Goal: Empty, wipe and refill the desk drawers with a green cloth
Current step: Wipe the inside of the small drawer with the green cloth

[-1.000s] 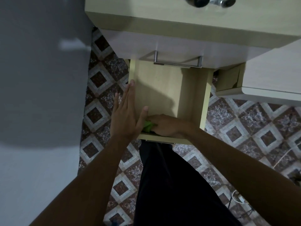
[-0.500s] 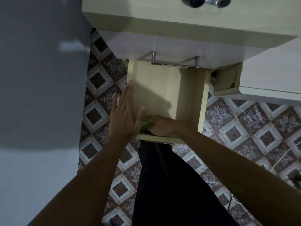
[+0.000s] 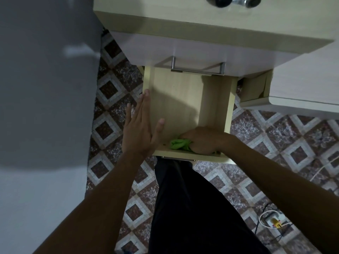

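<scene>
A pale wooden drawer stands pulled out below the desk, and nothing but the cloth and my hand lies inside it. My left hand rests flat with straight fingers along the drawer's left wall, thumb inside the drawer. My right hand is inside the drawer at its near edge, fingers curled round a bunched green cloth and pressing it onto the drawer floor near the front left corner. Most of the cloth is hidden under that hand.
Above the open drawer is a closed drawer with a metal bar handle, under the desk top. Another open drawer juts out at the right. A grey wall is at the left. A power strip with cables lies on the patterned floor.
My right hand with the green cloth has slid a little along the drawer's near edge. My left hand stays on the left wall. The view has shifted slightly.
</scene>
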